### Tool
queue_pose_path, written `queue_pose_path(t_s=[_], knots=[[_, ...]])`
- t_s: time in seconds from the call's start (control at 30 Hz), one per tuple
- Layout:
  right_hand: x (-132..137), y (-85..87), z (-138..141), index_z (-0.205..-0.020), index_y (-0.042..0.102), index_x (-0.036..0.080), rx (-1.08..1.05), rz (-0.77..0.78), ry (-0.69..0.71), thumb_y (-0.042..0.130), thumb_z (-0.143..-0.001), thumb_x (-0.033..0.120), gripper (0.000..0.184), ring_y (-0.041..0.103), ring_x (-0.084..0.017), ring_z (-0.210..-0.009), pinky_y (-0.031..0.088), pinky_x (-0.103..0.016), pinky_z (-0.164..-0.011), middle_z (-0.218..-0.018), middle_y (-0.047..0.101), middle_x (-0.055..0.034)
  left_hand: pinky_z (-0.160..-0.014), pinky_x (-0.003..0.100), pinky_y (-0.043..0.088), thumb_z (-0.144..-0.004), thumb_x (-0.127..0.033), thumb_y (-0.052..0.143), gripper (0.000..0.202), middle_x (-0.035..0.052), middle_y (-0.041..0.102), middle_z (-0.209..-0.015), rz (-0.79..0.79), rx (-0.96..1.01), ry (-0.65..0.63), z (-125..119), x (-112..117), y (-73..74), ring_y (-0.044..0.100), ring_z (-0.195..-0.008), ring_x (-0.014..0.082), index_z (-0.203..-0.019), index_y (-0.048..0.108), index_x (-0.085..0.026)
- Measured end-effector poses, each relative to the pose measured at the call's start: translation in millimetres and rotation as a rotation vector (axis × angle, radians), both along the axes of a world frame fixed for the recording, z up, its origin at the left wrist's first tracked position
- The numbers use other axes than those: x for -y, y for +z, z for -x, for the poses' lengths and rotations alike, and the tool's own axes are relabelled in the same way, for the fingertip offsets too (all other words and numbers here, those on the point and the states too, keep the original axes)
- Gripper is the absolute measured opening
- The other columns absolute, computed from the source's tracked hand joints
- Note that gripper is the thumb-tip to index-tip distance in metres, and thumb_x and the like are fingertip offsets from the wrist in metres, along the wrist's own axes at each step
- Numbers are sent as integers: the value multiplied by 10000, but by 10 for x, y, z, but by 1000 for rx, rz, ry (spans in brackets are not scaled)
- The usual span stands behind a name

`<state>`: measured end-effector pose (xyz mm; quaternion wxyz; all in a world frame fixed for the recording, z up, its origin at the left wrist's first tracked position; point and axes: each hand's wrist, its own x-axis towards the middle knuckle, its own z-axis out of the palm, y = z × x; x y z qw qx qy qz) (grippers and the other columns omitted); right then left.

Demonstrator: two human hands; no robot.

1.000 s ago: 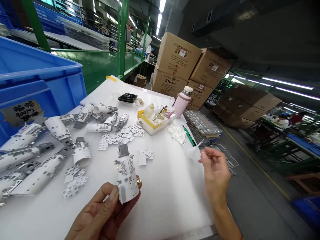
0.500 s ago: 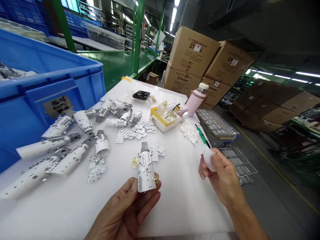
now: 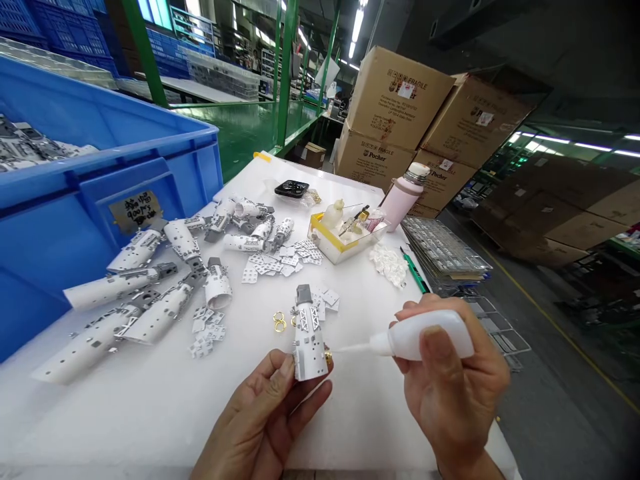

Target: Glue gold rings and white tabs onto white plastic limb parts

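Observation:
My left hand (image 3: 270,407) grips a white-and-grey cylindrical model part (image 3: 309,340) near its lower end, grey tip upward. A small gold piece (image 3: 328,357) sits at the part's right side, by my fingertips. In my right hand (image 3: 450,387) is a white squeeze bottle (image 3: 433,335), held sideways. Its long thin nozzle points left, and the tip is close to the gold piece; whether they touch I cannot tell. Gold rings (image 3: 279,323) lie on the table just left of the held part. Small white plates (image 3: 327,300) lie behind it.
More cylindrical model parts (image 3: 165,307) lie at the left, beside a blue crate (image 3: 185,160). Small white plates (image 3: 283,260) are scattered mid-table. Behind stand a yellow-edged tray (image 3: 325,243) and a pink bottle (image 3: 400,200). A green craft knife (image 3: 414,270) lies near the right edge.
My right hand has moved inward and turned the squeeze bottle so its nozzle points left toward the held part. My left hand keeps its grip; the view has shifted slightly.

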<state>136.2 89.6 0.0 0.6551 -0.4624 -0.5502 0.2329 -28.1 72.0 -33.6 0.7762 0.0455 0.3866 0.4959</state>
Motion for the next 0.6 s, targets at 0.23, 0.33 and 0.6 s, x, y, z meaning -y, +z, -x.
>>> queue_pose_path(t_s=[0.23, 0.33, 0.6], knots=[[-9, -17, 51, -819, 648, 261, 37, -15, -22, 609, -888, 393, 153, 455, -166, -590, 365, -254, -444, -706, 520, -38, -981, 449, 524, -792, -259, 733, 144, 129, 741, -978, -11, -9, -8, -18, 4, 0, 699, -938, 241, -836, 672, -136], [-16, -30, 46, -823, 644, 256, 38, -3, -29, 613, -884, 401, 161, 477, -171, -609, 372, -257, -448, -712, 526, -41, -988, 465, 517, -797, -259, 730, 141, 129, 743, -969, -15, -9, -6, -16, -11, 8, 699, -930, 236, -836, 672, -137], [-14, -36, 42, -801, 651, 225, 104, -36, -87, 618, -884, 388, 186, 508, -162, -622, 397, -242, -454, -722, 557, -43, -983, 482, 517, -797, -243, 729, 141, 140, 739, -974, -16, -22, -2, -10, 24, -3, 699, -919, 244, -840, 658, -129]])
